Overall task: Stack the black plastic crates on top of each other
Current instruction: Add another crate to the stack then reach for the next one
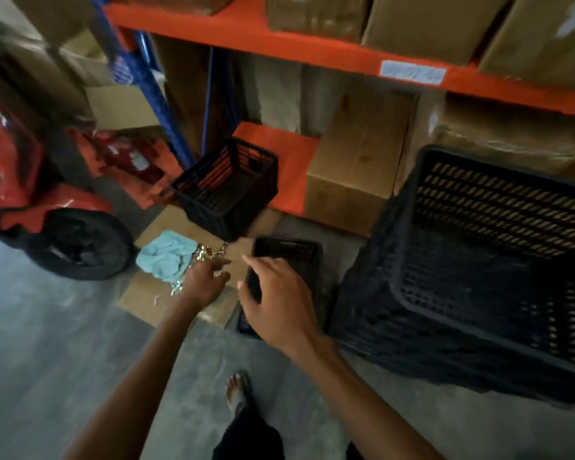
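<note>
Reaching with right hand [273, 293], fingers spread, empty, over small crate [289, 257] just beyond fingertips; left hand [206, 280] loosely curled, apparently empty. Tilted crate [226, 187] farther off, large stack [478, 277] right. 2 unstacked.

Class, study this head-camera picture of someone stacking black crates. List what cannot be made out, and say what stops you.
- Small crate, head view: its near part is hidden by the right hand.
- Big crate stack: cut off by the right edge; the number of crates is unclear.
- Shiny thing by the left hand: too blurred to identify.
- Shelf label: text blurred.
</note>
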### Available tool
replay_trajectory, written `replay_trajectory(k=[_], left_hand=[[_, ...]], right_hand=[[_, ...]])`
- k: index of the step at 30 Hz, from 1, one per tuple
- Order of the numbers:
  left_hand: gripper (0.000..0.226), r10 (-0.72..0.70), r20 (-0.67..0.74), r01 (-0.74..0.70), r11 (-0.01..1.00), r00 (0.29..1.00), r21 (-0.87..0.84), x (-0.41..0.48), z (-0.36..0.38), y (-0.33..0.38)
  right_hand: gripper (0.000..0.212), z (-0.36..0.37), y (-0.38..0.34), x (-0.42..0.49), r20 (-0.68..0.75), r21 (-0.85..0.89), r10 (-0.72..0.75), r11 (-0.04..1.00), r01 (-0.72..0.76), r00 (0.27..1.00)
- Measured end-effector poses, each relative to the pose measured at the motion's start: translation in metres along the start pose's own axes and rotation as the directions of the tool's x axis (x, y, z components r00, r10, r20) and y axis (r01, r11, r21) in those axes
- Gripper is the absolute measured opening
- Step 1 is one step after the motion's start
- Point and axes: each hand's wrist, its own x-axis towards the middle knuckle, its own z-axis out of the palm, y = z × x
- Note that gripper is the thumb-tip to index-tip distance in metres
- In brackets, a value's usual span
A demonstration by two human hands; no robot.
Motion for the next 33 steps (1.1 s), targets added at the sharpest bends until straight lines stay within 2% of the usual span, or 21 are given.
replay_trajectory(k=[2,5,7,9,11,14,16,17,19,20,22,23,26,29,31,33], left_hand=[[0.035,-0.093,0.108,0.100,0.993,0.990,-0.066,0.013,0.010,-0.051],[0.033,-0.237,0.192,0.272,0.945,0.952,-0.180,0.025,0.039,-0.107],[0.032,-0.343,0.263,0.406,0.880,0.902,-0.247,0.038,0.071,-0.143],[0.035,-0.437,0.365,0.548,0.781,0.822,-0.300,0.039,0.105,-0.161],[0.044,-0.503,0.446,0.661,0.667,0.740,-0.344,0.045,0.149,-0.177],[0.047,-0.629,0.449,0.772,0.503,0.635,-0.388,0.062,0.219,-0.193],[0.046,-0.686,0.505,0.839,0.313,0.524,-0.444,0.084,0.282,-0.203],[0.049,-0.698,0.547,0.852,0.179,0.463,-0.492,0.096,0.307,-0.205],[0.061,-0.714,0.598,0.828,-0.046,0.364,-0.559,0.122,0.366,-0.217],[0.067,-0.725,0.604,0.806,-0.116,0.331,-0.581,0.136,0.388,-0.221],[0.079,-0.761,0.586,0.748,-0.211,0.279,-0.630,0.165,0.446,-0.232],[0.082,-0.777,0.564,0.707,-0.232,0.279,-0.668,0.179,0.471,-0.238],[0.067,-0.827,0.515,0.548,-0.328,0.228,-0.770,0.220,0.525,-0.250],[0.059,-0.870,0.485,0.462,-0.398,0.083,-0.793,0.239,0.560,-0.260],[0.041,-0.877,0.481,0.445,-0.430,0.001,-0.785,0.242,0.572,-0.266],[0.014,-0.847,0.531,0.409,-0.482,0.006,-0.775,0.243,0.574,-0.271]], right_hand=[[0.048,0.054,0.008,0.018,0.118,-0.034,0.104,0.994,-0.101,0.987],[0.049,0.114,0.036,0.040,0.245,-0.131,0.257,0.964,-0.230,0.935],[0.051,0.157,0.061,0.061,0.320,-0.209,0.336,0.937,-0.280,0.886],[0.052,0.182,0.089,0.076,0.375,-0.283,0.386,0.914,-0.292,0.843],[0.053,0.215,0.128,0.106,0.421,-0.363,0.390,0.900,-0.242,0.819],[0.055,0.265,0.200,0.157,0.501,-0.480,0.337,0.875,-0.068,0.797],[0.058,0.313,0.266,0.196,0.548,-0.532,0.318,0.846,0.029,0.774],[0.059,0.333,0.296,0.214,0.559,-0.554,0.315,0.830,0.062,0.767],[0.066,0.379,0.362,0.254,0.551,-0.601,0.302,0.791,0.118,0.778],[0.071,0.397,0.391,0.273,0.536,-0.612,0.307,0.783,0.111,0.787],[0.081,0.434,0.454,0.308,0.469,-0.630,0.334,0.776,0.044,0.818],[0.085,0.448,0.480,0.324,0.427,-0.643,0.345,0.766,0.012,0.836],[0.095,0.476,0.541,0.359,0.383,-0.673,0.325,0.739,0.020,0.865],[0.094,0.490,0.581,0.391,0.349,-0.690,0.365,0.723,-0.027,0.863],[0.079,0.492,0.597,0.405,0.383,-0.659,0.391,0.750,-0.048,0.837],[0.061,0.496,0.606,0.413,0.445,-0.577,0.360,0.816,-0.045,0.820]])
